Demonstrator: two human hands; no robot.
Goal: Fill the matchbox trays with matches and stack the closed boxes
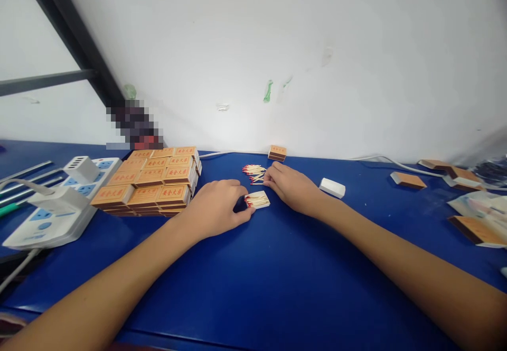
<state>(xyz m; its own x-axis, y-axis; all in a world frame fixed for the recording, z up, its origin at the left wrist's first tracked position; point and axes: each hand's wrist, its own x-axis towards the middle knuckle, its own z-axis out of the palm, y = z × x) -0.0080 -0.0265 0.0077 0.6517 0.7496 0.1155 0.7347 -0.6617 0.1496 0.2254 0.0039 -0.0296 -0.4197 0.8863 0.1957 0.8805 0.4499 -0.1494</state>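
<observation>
A white matchbox tray (258, 200) filled with red-tipped matches lies on the blue table. My left hand (219, 208) holds it at its left end, with the thumb in front and the fingers behind. Just beyond the tray is a loose heap of matches (253, 171) with red heads pointing left. At the heap's right edge my right hand (288, 184) is closed in a pinch, its fingertips on the stick end of a match (257, 184). To the right of that hand rests a separate white matchbox tray (332, 187).
Stacked orange matchboxes (152, 179) stand at left, beside a white power strip (75, 203) with plugs. Two stacked matchboxes (277, 153) sit against the wall. Several matchbox covers (409, 180) and a plastic bag (481, 205) lie at right. A white cable (396, 163) runs along the wall.
</observation>
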